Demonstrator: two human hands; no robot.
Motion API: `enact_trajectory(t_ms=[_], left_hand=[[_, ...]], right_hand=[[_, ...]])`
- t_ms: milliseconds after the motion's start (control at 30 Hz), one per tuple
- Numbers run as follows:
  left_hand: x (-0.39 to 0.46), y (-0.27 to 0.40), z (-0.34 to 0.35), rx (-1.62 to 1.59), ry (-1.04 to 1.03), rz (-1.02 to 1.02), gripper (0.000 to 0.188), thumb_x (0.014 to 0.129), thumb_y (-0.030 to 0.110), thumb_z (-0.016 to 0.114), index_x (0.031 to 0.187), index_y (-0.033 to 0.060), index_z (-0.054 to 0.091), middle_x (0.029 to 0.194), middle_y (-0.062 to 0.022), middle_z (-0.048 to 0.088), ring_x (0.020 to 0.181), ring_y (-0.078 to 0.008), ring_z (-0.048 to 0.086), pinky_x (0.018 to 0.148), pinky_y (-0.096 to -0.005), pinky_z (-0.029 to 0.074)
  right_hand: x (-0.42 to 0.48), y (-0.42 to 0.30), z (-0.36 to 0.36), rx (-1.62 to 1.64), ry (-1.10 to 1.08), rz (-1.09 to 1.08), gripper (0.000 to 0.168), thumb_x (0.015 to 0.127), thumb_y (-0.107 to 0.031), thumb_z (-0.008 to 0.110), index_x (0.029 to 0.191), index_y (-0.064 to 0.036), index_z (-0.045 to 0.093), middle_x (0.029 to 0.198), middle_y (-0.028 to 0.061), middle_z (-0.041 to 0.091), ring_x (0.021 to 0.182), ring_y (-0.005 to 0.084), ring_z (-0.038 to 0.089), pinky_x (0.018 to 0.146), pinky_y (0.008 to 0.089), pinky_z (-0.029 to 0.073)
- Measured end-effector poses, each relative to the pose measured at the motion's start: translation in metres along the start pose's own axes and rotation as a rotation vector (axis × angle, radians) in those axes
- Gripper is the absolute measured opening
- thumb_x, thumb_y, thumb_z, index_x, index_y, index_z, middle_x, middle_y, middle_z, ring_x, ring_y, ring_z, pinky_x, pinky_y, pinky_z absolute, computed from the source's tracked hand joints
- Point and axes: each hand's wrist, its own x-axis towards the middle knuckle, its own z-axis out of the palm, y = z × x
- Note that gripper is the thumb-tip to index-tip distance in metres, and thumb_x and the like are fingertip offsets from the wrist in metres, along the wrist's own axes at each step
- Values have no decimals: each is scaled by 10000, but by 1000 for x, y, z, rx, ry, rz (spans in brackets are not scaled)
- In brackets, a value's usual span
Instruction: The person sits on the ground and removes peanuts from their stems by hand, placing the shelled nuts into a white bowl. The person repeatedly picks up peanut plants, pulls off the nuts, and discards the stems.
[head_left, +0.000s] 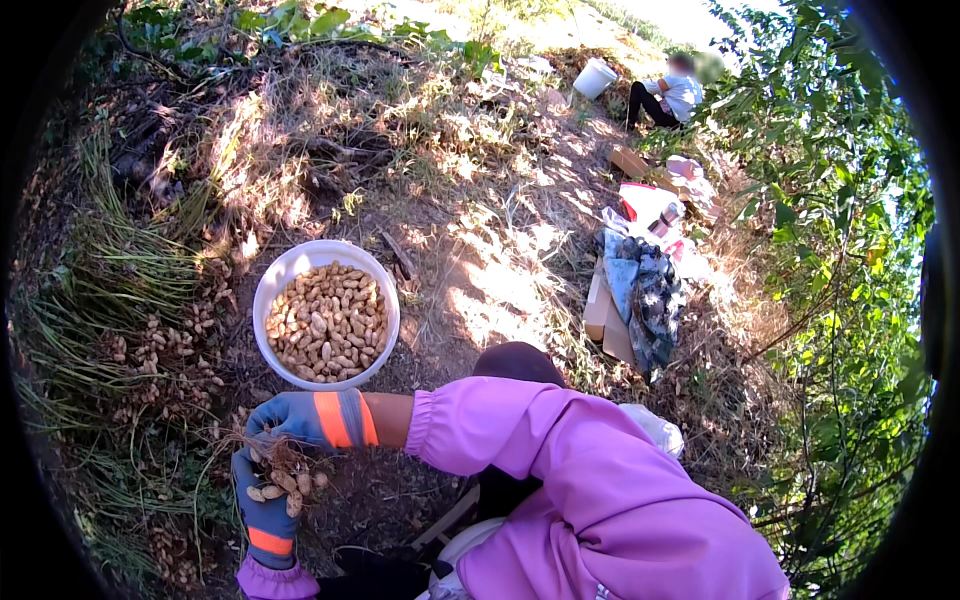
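My right hand (289, 420), in a blue-grey glove with an orange-banded cuff, grips a clump of peanut roots (283, 454). Below it, my left hand (259, 499) in a matching glove holds the same clump from the other side. Several peanuts in the shell (289, 484) hang from the roots, over the left glove. Just beyond my hands stands a round white tub (264, 341), filled with loose unshelled peanuts (328, 322). Pulled peanut plants (127, 277) lie heaped to the left, with pods (169, 345) still on their roots.
Leafy branches (840, 247) line the right side. Cardboard (598, 307), a camouflage-patterned cloth (651, 300) and a metal flask (666, 217) lie on dry grass. Farther off, a person (679, 97) sits near a white bucket (595, 78). A white rim (472, 544) shows by my legs.
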Motion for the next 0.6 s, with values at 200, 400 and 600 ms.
enact_trajectory(t_ms=[200, 400, 600], left_hand=[[5, -14, -39, -808, 87, -382, 360, 932, 369, 302, 1116, 89, 432, 953, -124, 549, 627, -222, 551, 606, -487, 488], [4, -29, -62, -714, -183, -422, 412, 920, 370, 311, 1142, 46, 436, 1025, -132, 526, 822, -231, 539, 703, -423, 481], [-4, -33, -54, -556, -348, -369, 425, 919, 352, 292, 1130, 12, 436, 1024, -151, 524, 888, -264, 519, 716, -355, 483]], right_hand=[[-1, -3, 3, -30, 11, 0, 262, 826, -214, 620, 993, -17, 569, 899, 5, 597, 811, 79, 524, 738, 249, 436], [-5, -16, 9, -92, -54, -50, 270, 821, -221, 630, 992, -20, 573, 894, 13, 601, 815, 87, 525, 741, 264, 441], [-11, -32, 18, -340, -89, -68, 223, 782, -151, 657, 975, -47, 616, 874, 44, 637, 780, 128, 565, 709, 294, 469]])
